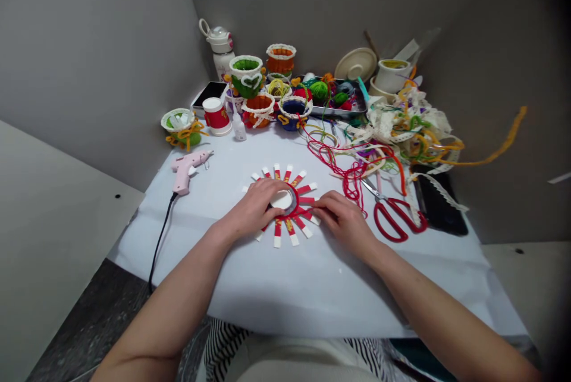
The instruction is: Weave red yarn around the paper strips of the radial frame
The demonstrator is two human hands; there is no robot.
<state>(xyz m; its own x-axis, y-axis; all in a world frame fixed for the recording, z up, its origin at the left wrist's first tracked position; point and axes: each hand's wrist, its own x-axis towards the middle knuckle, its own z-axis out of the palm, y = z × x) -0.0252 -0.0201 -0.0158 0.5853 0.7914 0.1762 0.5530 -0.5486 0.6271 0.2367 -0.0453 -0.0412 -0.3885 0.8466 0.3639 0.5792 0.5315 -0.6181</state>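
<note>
A paper cup (289,226) cut into red and white strips lies spread like a sun on the white table. Red yarn (296,203) is woven in a ring around its round white centre. My left hand (254,203) holds the cup down from the left, fingers over its upper side and thumb near the centre, covering some strips. Over the right-hand strips, my right hand (341,218) pinches the red yarn between thumb and fingers. Loose red yarn (328,159) trails in tangles behind my right hand.
Red-handled scissors (397,215) and a dark phone (439,200) lie at right. A pink glue gun (185,169) with a black cord is at left. Yarn-woven cups (259,111), a glue bottle (239,127), a tray (345,109) of yarn balls and a lace heap (414,117) line the back.
</note>
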